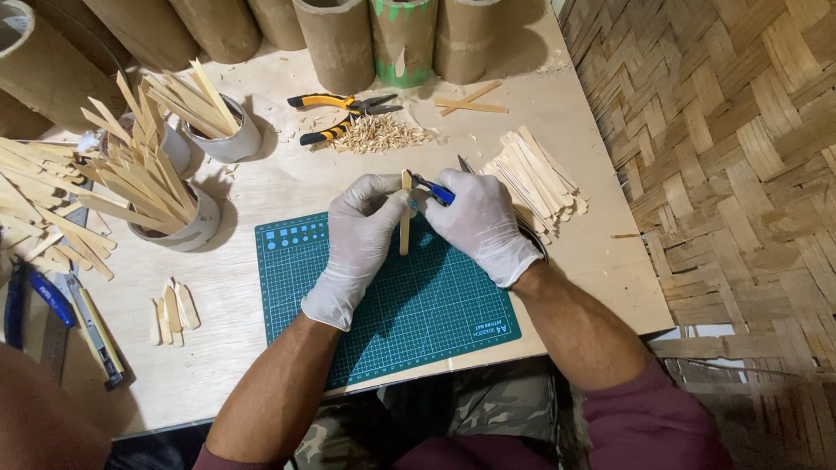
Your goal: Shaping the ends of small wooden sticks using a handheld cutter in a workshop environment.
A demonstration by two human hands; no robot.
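two gloved hands – left hand (361,231) grip clamped on one bamboo stick (405,213), right hand (479,222) on blue-handled cutter (435,190).

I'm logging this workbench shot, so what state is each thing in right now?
Left gloved hand: grip closed on the flat pale wooden stick, which stands upright on the green cutting mat.
Right gloved hand: grip closed on the blue-handled tool, its tip at the stick.
Yellow-and-black pliers: lying open on the table.
White cups: upright, full of sticks.
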